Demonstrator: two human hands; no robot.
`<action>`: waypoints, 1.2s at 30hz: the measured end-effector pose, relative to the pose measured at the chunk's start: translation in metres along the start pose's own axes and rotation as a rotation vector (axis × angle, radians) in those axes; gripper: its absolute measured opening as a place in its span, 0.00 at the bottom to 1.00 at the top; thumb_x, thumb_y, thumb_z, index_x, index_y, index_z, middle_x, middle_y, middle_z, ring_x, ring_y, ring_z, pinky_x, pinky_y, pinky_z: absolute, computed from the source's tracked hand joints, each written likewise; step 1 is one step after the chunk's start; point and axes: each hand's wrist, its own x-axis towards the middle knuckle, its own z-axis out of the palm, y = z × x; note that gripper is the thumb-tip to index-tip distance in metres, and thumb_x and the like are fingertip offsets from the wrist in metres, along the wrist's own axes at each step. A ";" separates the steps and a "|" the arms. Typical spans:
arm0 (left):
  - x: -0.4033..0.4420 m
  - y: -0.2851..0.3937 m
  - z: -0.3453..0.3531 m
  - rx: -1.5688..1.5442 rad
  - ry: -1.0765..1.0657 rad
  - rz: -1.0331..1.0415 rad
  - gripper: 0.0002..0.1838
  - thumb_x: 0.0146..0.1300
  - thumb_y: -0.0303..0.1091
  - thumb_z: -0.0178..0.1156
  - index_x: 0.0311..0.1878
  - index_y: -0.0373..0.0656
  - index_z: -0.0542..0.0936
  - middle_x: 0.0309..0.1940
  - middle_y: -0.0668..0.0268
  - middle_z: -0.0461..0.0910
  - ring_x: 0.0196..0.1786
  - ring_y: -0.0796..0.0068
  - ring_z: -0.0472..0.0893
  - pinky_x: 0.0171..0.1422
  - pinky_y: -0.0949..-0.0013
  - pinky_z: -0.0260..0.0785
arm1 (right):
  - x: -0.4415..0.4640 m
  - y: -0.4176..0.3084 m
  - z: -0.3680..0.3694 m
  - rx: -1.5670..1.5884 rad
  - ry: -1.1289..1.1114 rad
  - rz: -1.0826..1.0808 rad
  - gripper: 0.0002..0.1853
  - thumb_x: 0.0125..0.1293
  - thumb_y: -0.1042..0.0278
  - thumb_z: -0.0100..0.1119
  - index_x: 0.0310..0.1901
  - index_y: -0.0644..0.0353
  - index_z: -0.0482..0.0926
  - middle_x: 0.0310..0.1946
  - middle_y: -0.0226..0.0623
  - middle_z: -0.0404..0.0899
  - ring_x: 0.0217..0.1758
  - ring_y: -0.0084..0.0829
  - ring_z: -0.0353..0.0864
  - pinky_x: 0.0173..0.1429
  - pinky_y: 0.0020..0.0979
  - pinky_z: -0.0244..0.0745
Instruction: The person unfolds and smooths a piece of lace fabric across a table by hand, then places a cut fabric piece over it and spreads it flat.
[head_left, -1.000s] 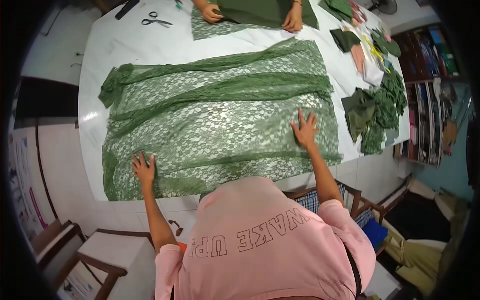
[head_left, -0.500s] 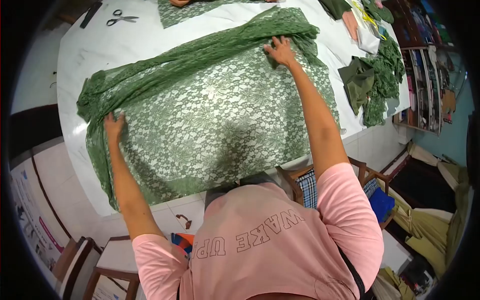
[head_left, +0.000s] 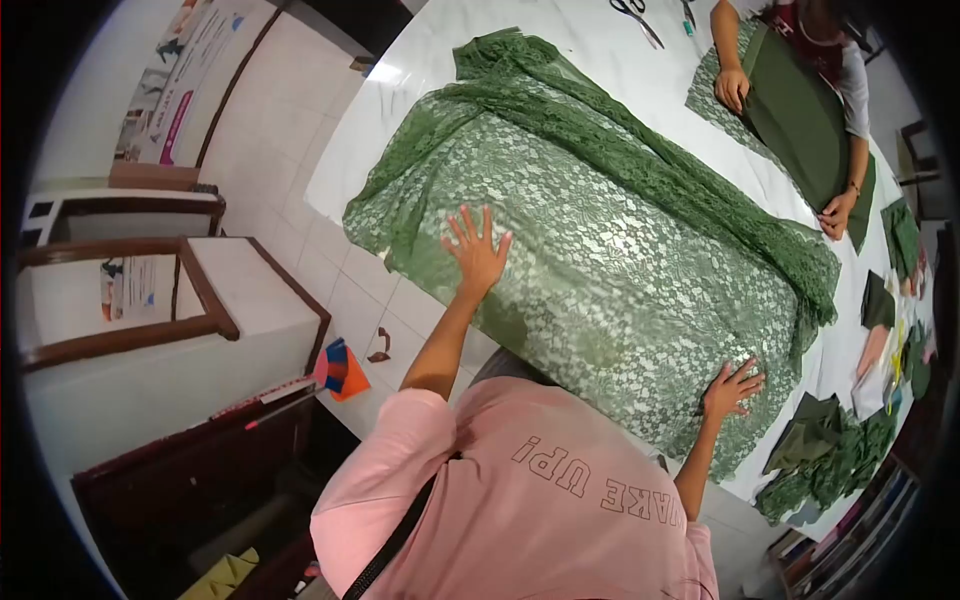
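Note:
Green floral lace fabric (head_left: pixel 600 250) lies spread over the white marble-patterned table (head_left: pixel 400 90), its far side bunched into a long thick fold. My left hand (head_left: pixel 478 252) rests flat on the lace near the left part of the front edge, fingers spread. Toward the right end, my right hand (head_left: pixel 733 388) also lies on the lace with its fingers apart. Neither hand grips anything. The lace's near edge hangs at the table's front, close to my body.
Across the table a person's hands (head_left: pixel 733 90) rest by dark green cloth (head_left: pixel 795 110) laid over more lace. Scissors (head_left: pixel 637 20) lie at the far side. Green fabric scraps (head_left: pixel 825 450) are heaped at the right end. A wooden-framed cabinet (head_left: pixel 180 290) stands at left.
My view has turned left. Both hands have come back from the bunched fold to the nearer part of the lace and lie flat. The person opposite now shows more fully.

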 end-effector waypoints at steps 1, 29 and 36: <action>0.015 0.010 0.002 0.027 0.023 0.011 0.35 0.60 0.61 0.41 0.66 0.54 0.53 0.67 0.49 0.40 0.67 0.39 0.36 0.59 0.29 0.27 | 0.019 0.006 0.001 -0.003 0.000 -0.018 0.34 0.62 0.35 0.29 0.67 0.38 0.43 0.68 0.41 0.31 0.71 0.48 0.28 0.54 0.73 0.30; 0.005 -0.175 -0.017 -0.216 0.352 -0.248 0.27 0.51 0.36 0.57 0.53 0.34 0.65 0.55 0.45 0.62 0.57 0.47 0.62 0.60 0.52 0.54 | -0.096 0.000 -0.035 -0.129 0.043 -0.304 0.31 0.64 0.52 0.40 0.66 0.52 0.49 0.67 0.50 0.38 0.70 0.48 0.35 0.66 0.54 0.33; 0.076 -0.251 -0.051 -0.203 0.158 -0.460 0.16 0.54 0.39 0.55 0.40 0.36 0.70 0.46 0.50 0.70 0.48 0.54 0.70 0.51 0.58 0.61 | -0.096 -0.056 0.016 0.074 0.190 -0.199 0.34 0.62 0.49 0.43 0.66 0.52 0.48 0.66 0.55 0.40 0.69 0.55 0.36 0.64 0.57 0.41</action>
